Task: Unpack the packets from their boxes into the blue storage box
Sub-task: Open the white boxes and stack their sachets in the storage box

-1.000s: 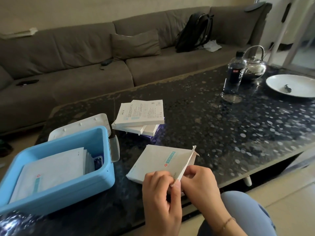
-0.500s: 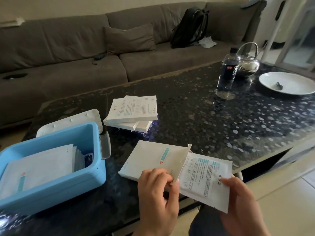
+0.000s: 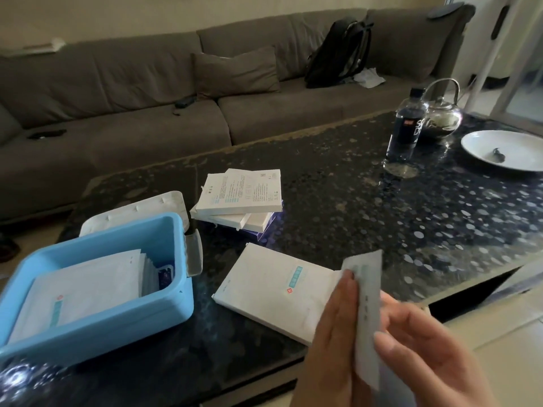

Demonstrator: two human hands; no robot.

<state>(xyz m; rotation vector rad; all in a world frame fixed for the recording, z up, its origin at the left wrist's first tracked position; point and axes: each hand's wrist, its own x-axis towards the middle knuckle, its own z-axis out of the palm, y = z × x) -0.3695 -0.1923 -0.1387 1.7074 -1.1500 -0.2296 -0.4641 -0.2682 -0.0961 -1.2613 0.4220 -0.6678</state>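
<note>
Both hands meet at near right around a white packet (image 3: 365, 312) held edge-on: left hand (image 3: 332, 333) flat against it with straight fingers, right hand (image 3: 423, 351) curled behind. Just left, an opened white box (image 3: 273, 289) lies on the dark surface (image 3: 382, 218). Farther left sits the blue storage box (image 3: 117, 324), packets inside; stacked boxes (image 3: 238, 198) lie beyond.

A dark speckled coffee table (image 3: 367, 201) fronts a long grey sofa (image 3: 117, 92). On the table's far right end stand a clear water bottle (image 3: 407, 124), a glass kettle (image 3: 442, 113) just behind it and a white plate (image 3: 505, 149) holding a small dark object. On the sofa rest a grey cushion (image 3: 235, 71), a black backpack (image 3: 338, 51) beside a white cloth (image 3: 368, 77), and two dark items too small to identify.
</note>
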